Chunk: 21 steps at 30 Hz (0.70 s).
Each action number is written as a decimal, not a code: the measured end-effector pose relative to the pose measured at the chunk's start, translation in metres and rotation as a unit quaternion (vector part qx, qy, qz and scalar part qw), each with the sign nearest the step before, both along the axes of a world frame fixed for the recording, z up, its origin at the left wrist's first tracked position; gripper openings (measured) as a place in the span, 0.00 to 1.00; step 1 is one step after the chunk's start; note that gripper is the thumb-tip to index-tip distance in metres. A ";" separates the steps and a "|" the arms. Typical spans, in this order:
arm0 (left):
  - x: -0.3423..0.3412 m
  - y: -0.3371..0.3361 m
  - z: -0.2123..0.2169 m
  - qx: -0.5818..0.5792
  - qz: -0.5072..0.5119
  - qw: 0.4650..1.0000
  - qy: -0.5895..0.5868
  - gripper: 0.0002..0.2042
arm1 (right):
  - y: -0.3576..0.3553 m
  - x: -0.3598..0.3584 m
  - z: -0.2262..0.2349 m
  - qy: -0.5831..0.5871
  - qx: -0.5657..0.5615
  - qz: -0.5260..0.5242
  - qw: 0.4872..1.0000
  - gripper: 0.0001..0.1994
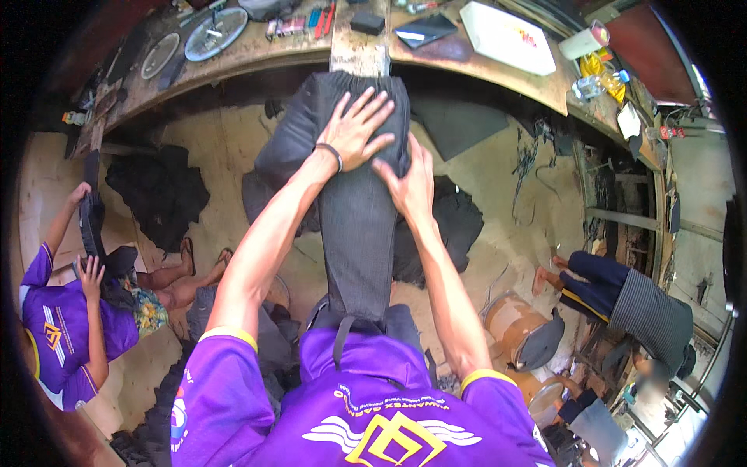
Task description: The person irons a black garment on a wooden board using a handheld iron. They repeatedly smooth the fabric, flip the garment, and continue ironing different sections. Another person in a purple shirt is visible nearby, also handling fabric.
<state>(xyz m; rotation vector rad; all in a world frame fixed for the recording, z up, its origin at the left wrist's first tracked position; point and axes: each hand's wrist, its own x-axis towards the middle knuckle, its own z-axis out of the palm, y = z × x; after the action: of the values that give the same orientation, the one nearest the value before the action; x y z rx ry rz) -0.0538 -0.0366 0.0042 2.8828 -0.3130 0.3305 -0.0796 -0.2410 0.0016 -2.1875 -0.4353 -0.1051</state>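
A dark grey pair of trousers [354, 233] lies stretched over a narrow board running from my body toward the workbench [257, 54]. My left hand [356, 128] lies flat on the upper part of the garment, fingers spread, with a dark band on the wrist. My right hand [408, 183] presses flat on the cloth just right of and below the left hand. Neither hand grips anything; both palms rest on the fabric.
A person in a purple shirt [62, 327] sits at the left holding dark cloth [92, 222]. Another person [622, 300] sits at the right. Dark garments [159, 191] lie on the sandy floor. The bench holds round metal discs [214, 33], a white box [506, 35] and tools.
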 end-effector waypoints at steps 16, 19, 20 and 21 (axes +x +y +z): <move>0.008 0.013 0.040 0.068 0.000 0.988 -0.140 0.28 | -0.012 -0.072 0.033 -0.009 0.053 0.136 0.989 0.41; 0.016 0.025 0.011 -0.029 0.023 0.975 -0.218 0.29 | -0.010 -0.121 0.040 -0.061 -0.024 0.437 0.897 0.43; 0.023 0.028 0.006 -0.075 0.029 0.980 -0.180 0.30 | -0.007 -0.127 0.043 -0.039 -0.040 0.450 0.891 0.43; 0.033 0.033 0.003 -0.106 0.028 0.986 -0.124 0.31 | -0.004 -0.129 0.044 -0.018 -0.058 0.465 0.883 0.43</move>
<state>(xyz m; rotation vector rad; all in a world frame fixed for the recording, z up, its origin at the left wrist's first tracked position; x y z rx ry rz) -0.0212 -0.0038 0.0075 2.6459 -0.2232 0.6917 -0.2082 -0.2453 0.0461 -1.8645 -1.4840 0.4166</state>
